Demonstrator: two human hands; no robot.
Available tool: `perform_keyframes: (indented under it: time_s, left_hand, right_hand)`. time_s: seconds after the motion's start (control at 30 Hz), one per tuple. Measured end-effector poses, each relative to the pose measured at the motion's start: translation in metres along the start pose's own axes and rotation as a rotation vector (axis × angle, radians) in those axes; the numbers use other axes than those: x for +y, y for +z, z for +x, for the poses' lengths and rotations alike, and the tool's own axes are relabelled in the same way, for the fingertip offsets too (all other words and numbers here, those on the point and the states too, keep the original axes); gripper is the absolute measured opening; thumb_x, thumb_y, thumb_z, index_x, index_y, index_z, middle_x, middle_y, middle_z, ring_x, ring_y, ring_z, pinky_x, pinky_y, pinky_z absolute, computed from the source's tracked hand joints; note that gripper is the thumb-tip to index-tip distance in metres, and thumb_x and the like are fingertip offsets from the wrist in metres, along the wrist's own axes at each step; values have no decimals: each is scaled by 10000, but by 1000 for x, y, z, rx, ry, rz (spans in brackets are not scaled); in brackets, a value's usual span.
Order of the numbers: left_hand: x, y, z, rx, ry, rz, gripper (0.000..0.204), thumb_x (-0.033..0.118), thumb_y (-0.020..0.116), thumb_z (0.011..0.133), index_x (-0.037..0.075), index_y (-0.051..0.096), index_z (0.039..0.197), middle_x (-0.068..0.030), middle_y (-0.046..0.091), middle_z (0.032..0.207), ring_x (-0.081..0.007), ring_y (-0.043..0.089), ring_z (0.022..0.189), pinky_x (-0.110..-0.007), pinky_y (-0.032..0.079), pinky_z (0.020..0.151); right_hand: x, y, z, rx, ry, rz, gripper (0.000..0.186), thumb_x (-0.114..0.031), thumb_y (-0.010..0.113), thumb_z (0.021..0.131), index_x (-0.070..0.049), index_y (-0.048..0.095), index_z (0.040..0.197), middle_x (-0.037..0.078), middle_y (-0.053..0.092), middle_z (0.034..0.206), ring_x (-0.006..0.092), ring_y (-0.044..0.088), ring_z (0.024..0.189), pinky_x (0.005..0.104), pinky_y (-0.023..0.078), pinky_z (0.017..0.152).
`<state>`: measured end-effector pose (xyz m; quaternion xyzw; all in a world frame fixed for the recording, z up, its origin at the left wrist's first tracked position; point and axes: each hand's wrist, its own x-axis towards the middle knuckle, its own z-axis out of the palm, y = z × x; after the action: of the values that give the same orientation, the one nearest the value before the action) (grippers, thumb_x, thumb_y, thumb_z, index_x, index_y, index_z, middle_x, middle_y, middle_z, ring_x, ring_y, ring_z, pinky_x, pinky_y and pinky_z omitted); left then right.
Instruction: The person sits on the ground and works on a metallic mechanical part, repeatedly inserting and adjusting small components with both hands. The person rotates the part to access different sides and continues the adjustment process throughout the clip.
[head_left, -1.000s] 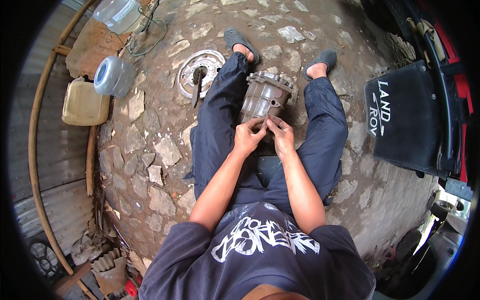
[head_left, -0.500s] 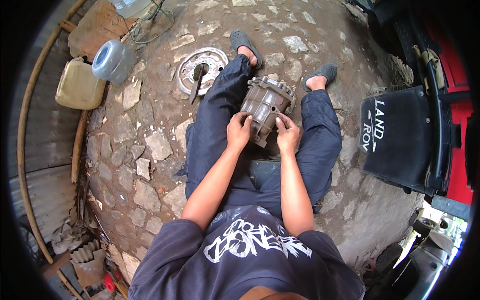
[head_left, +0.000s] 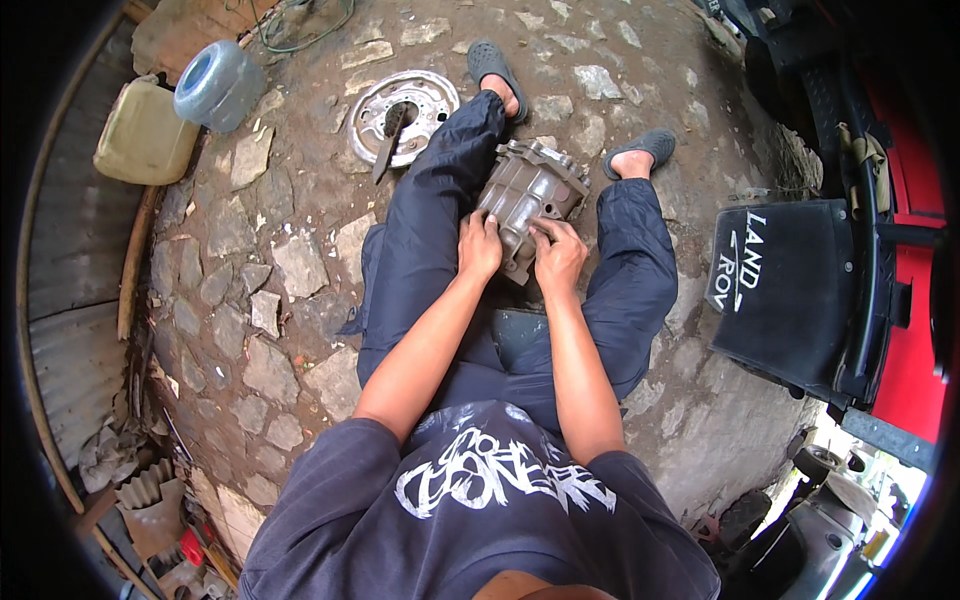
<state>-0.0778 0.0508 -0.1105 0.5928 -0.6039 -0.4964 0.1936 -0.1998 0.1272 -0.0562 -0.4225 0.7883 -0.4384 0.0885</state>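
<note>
Inward from the metal casing's (head_left: pixel 530 195) right edge, my right hand (head_left: pixel 561 256) had shifted since the earlier frame, fingers bent, slightly apart on its surface; I couldn't tell whether they pinched anything. My left hand (head_left: pixel 480 248), fingers close together, touched its left side. The casing sat between my legs (head_left: pixel 632 265). Beyond lay a round metal plate (head_left: pixel 428 124); near the stone ground's (head_left: pixel 300 330) left edge, a jug (head_left: pixel 228 92) and jerrycan (head_left: pixel 147 132).

Parts of the metal casing (head_left: pixel 528 195) were covered by the left hand (head_left: pixel 480 245) and the right hand (head_left: pixel 561 256); whether anything small was pinched by the latter could not be told. At the far left corner of the stone-paved ground (head_left: pixel 300 265), a brown board (head_left: pixel 192 35) was cropped. At its right edge, a red vehicle body (head_left: pixel 908 385) was cut off.
</note>
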Motion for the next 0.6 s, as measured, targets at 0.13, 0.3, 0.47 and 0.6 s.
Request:
perform_keyframes:
  time_s: [0.13,0.3,0.47,0.6]
  left_hand:
    - [-3,1,-1,4,5,-4,459,330,470,1115,45,578,1459,-275,546,1504,-446,529,1402,-480,419,1180]
    - [3,-6,-3,-63,-47,-39,519,335,442,1116,16,497,1522,-334,493,1536,-496,495,1421,-513,395,1196]
    - [6,-7,-1,-89,-154,-30,578,355,434,1113,12,435,1578,-340,494,1550,-493,494,1435,-507,383,1212]
    - [1,-7,-7,-90,-152,-34,582,365,436,1111,18,438,1578,-342,493,1550,-495,496,1433,-507,382,1213]
  right_hand:
    - [-6,0,2,-16,-17,-47,171,-10,781,864,-31,819,1030,183,776,989,359,757,937,432,580,866]
    - [-10,-2,-16,-41,-25,-22,160,-1,774,869,-25,816,1022,181,777,976,355,758,924,424,582,856]
    - [-13,0,-18,-38,-12,-53,144,-51,783,881,-43,828,1017,155,790,977,321,769,911,401,584,851]
    - [-15,-1,-32,-39,2,-59,141,-57,787,878,-41,827,1012,156,787,970,328,766,906,404,582,842]
